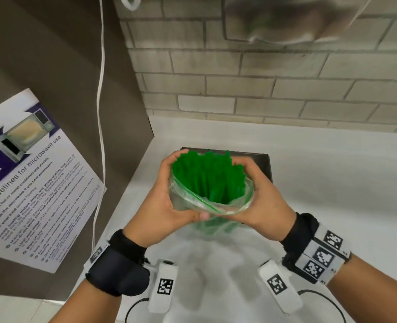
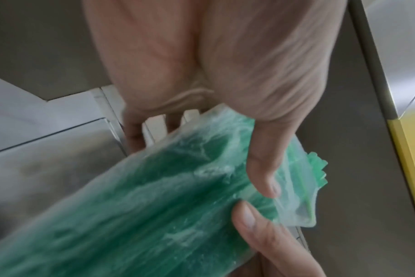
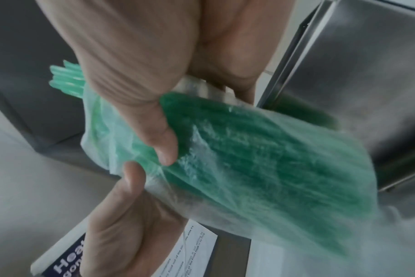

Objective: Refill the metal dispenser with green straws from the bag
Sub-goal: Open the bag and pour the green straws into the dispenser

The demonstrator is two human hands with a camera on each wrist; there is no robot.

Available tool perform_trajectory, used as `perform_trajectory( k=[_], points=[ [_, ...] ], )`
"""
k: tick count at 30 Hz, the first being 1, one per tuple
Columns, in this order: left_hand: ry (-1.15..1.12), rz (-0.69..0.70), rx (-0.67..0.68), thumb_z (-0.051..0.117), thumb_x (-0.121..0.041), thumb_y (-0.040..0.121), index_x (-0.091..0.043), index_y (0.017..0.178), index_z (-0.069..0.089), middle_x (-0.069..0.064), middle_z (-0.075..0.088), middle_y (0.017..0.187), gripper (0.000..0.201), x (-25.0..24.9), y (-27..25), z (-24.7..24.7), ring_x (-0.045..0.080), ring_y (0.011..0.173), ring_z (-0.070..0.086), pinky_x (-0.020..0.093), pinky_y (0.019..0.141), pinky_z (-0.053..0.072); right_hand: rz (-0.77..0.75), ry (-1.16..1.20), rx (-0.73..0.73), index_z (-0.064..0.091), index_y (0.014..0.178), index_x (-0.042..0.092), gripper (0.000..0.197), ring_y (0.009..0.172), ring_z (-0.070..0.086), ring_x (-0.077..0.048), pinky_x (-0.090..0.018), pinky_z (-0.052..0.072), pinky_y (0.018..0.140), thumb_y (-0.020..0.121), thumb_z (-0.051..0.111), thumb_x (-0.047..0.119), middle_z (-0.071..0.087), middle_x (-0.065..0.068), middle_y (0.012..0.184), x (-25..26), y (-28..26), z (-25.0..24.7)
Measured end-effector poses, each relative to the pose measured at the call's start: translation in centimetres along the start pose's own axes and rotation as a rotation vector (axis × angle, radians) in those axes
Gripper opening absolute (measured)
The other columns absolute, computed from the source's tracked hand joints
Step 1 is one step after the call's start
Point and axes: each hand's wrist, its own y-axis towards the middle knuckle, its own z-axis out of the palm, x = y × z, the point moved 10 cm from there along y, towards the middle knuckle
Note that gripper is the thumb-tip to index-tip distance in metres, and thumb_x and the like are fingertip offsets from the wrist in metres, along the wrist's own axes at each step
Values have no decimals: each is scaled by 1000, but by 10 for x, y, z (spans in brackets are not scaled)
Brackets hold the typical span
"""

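A clear zip bag (image 1: 218,207) packed with green straws (image 1: 209,176) stands upright above the white counter (image 1: 332,183), its mouth open and the straw ends sticking out. My left hand (image 1: 167,199) grips the bag's left side and my right hand (image 1: 265,199) its right side, thumbs meeting at the front. The left wrist view shows the bag (image 2: 130,215) under my left thumb (image 2: 265,168). In the right wrist view my right thumb (image 3: 166,146) presses on the bag (image 3: 260,168). The brushed-metal dispenser (image 3: 367,84) stands just behind the bag, its dark top (image 1: 260,163) partly hidden.
A microwave-use poster (image 1: 29,183) hangs on the grey panel at the left, with a white cable (image 1: 102,113) running down beside it. A brick wall (image 1: 262,85) backs the counter, and a metal fixture (image 1: 286,19) is mounted high on it.
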Motion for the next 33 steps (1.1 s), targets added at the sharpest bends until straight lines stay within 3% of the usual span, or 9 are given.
perform_trajectory(
  k=[3,5,11,15,18,21,24,27,33],
  points=[
    [15,-128,36,92,-17,68,-26,150,32,-16,57,138,101,12,-2,9,2,130,55,21,107,47,-68,-20,-11,48,131,30,81,120,60,-7,-18,46,99,67,89,3,59,18,128,8,-2,5],
    [14,-156,32,89,-19,72,-23,147,38,-13,61,134,90,15,-3,11,4,125,59,24,100,51,-53,-39,-4,50,135,26,79,120,61,-7,-22,48,101,68,90,7,61,17,129,5,-3,10],
    [-185,-210,-86,88,4,67,-7,133,56,11,70,125,74,27,-6,-6,28,119,67,51,102,54,62,-149,61,53,137,26,84,115,64,-4,-35,51,102,64,93,33,68,13,122,-13,-4,15],
    [-339,-198,-8,84,0,76,-6,134,53,18,65,130,66,28,-6,2,35,122,63,55,105,50,152,-78,76,45,134,27,86,115,64,-4,-38,51,102,64,93,32,67,14,122,-27,-4,15],
    [-491,-325,18,69,-25,87,-11,139,53,17,62,135,55,27,-7,5,37,122,62,58,101,51,175,-72,52,45,132,26,82,113,65,-3,-36,50,104,66,93,20,67,14,120,-35,-3,9],
    [-206,-410,-114,50,-64,94,-24,117,71,-6,75,112,50,22,-4,-18,20,103,68,42,85,60,176,-41,-8,49,128,23,74,110,67,-8,-39,51,103,68,90,11,70,9,116,-41,-4,3],
    [-309,-425,-112,58,-46,91,-3,110,66,11,70,100,47,25,2,-17,26,88,67,40,76,58,178,-5,-21,48,129,21,75,110,68,-12,-37,53,99,68,90,9,70,5,116,-47,-5,7],
    [-516,-442,-122,59,-14,97,-8,107,61,14,65,96,12,26,4,-8,30,82,66,42,72,59,206,54,0,42,132,17,86,113,66,-10,-31,53,98,64,93,7,67,5,121,-51,-6,15],
    [-568,-364,-165,50,15,93,-6,119,65,8,68,85,37,29,7,-7,19,81,72,30,63,60,254,114,63,42,136,7,93,119,64,-27,-53,50,101,62,96,22,64,-11,128,-55,8,20]
  ],
)
